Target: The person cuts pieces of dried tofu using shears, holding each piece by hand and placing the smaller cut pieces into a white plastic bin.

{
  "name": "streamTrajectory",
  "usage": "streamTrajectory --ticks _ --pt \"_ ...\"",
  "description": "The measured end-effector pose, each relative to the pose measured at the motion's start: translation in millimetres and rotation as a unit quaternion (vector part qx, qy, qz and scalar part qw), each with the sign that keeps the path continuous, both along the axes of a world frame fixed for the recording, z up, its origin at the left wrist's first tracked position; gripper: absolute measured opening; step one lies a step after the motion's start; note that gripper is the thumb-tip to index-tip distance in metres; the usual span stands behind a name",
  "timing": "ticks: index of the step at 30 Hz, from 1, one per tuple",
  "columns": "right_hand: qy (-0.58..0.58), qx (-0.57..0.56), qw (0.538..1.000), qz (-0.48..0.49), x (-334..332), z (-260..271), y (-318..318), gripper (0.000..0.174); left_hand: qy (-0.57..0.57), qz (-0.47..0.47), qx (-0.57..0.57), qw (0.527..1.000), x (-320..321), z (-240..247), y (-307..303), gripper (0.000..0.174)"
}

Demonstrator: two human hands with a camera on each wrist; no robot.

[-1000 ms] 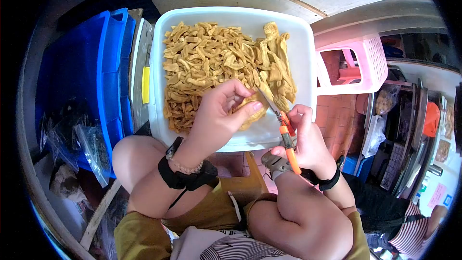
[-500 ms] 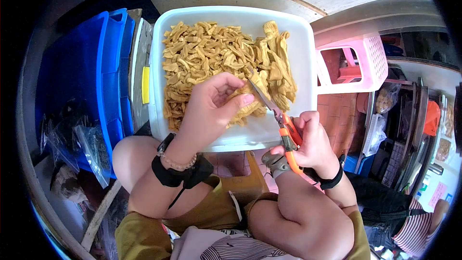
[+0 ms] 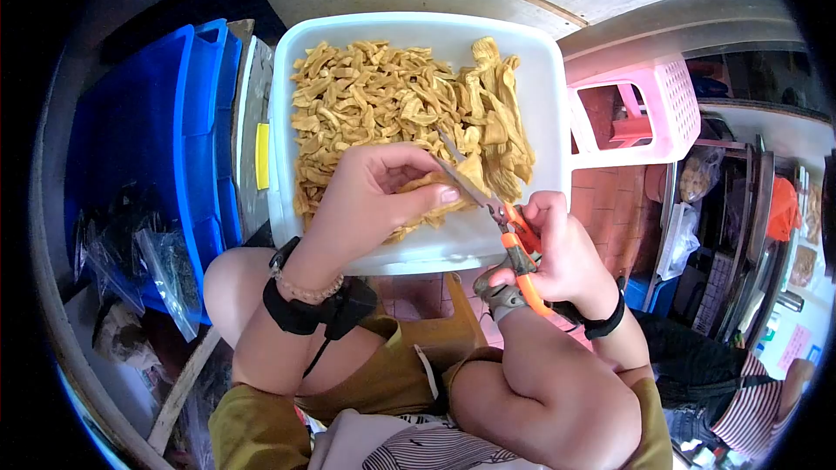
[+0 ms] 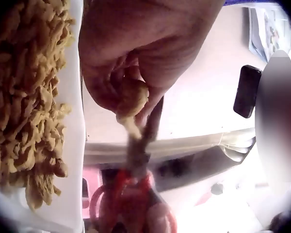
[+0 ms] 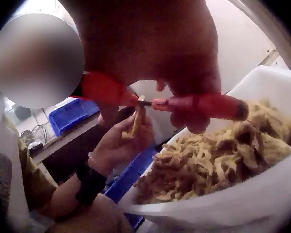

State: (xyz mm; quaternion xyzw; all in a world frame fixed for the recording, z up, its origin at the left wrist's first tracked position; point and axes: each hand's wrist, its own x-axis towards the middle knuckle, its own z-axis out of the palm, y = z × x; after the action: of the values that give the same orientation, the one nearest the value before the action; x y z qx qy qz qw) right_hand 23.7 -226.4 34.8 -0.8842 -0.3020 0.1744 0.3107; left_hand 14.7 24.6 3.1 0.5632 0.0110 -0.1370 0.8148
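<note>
In the head view my left hand [image 3: 370, 200] pinches a yellow-brown, limp strip of food, like a pickled vegetable, over a white tub [image 3: 286, 61]. The strip [image 4: 133, 99] juts from between thumb and fingers in the left wrist view. My right hand [image 3: 564, 261] grips orange-handled scissors [image 3: 528, 285]. Their blades stand apart at the strip, close beside the left fingertips. Small cut pieces [image 3: 366, 96] fill the tub's left and middle. Longer whole strips [image 3: 505, 122] lie along its right side.
Blue crates [image 3: 187, 122] stand left of the tub, with plastic bags below. A pink stool [image 3: 679, 113] is to the right, and a yellow stool [image 3: 466, 309] sits under the tub's near edge. Another person in stripes [image 3: 749, 418] is at lower right. A dark phone-like object [image 4: 247, 91] shows in the left wrist view.
My left hand has shifted left and slightly toward me with the strip. The scissors' blades have spread wider, and their tips now reach further left.
</note>
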Motion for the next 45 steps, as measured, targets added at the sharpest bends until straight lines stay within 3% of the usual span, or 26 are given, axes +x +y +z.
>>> streamTrajectory --ticks 2,9,12,15,17,23,30,32,37,45 --pt "0.004 -0.018 1.000 -0.011 -7.0 -3.4 -2.2 0.074 0.081 0.011 0.024 0.996 0.5 5.1 1.9 0.019" --pt "-0.033 -0.036 0.998 -0.047 -16.9 -11.9 -6.2 0.066 0.049 0.056 0.041 0.996 2.8 -5.1 -1.4 0.024" --pt "-0.012 -0.047 0.996 -0.081 -17.3 -10.0 -5.8 0.065 0.009 0.048 0.133 0.990 5.2 -9.0 2.6 0.025" --pt "0.015 -0.042 0.994 -0.098 -15.0 -9.2 -9.4 0.068 0.035 0.070 0.129 0.989 6.3 -13.8 1.8 0.026" --pt "0.032 -0.031 0.995 -0.094 -14.7 -12.9 -11.6 0.070 0.044 0.154 0.025 0.987 6.2 -17.7 -3.9 0.029" --pt "0.050 -0.032 0.996 -0.066 -14.2 -15.2 -7.3 0.076 0.111 0.150 -0.071 0.980 2.0 -17.5 -15.0 0.021" --pt "0.083 -0.043 0.993 -0.067 -9.8 -12.9 -3.2 0.076 0.038 0.139 -0.024 0.989 -5.0 -24.5 -25.1 0.020" --pt "0.085 -0.032 0.994 -0.063 -8.0 -13.5 -1.8 0.077 -0.004 0.135 0.074 0.988 -7.3 -24.8 -28.8 0.020" --pt "0.073 -0.004 0.997 -0.011 -0.6 -11.4 5.0 0.082 -0.021 0.138 0.050 0.989 -13.5 -18.2 -37.9 0.015" --pt "0.048 -0.005 0.998 -0.048 -5.6 -5.5 9.3 0.079 -0.006 0.147 0.002 0.989 -12.4 -12.8 -29.0 0.015"
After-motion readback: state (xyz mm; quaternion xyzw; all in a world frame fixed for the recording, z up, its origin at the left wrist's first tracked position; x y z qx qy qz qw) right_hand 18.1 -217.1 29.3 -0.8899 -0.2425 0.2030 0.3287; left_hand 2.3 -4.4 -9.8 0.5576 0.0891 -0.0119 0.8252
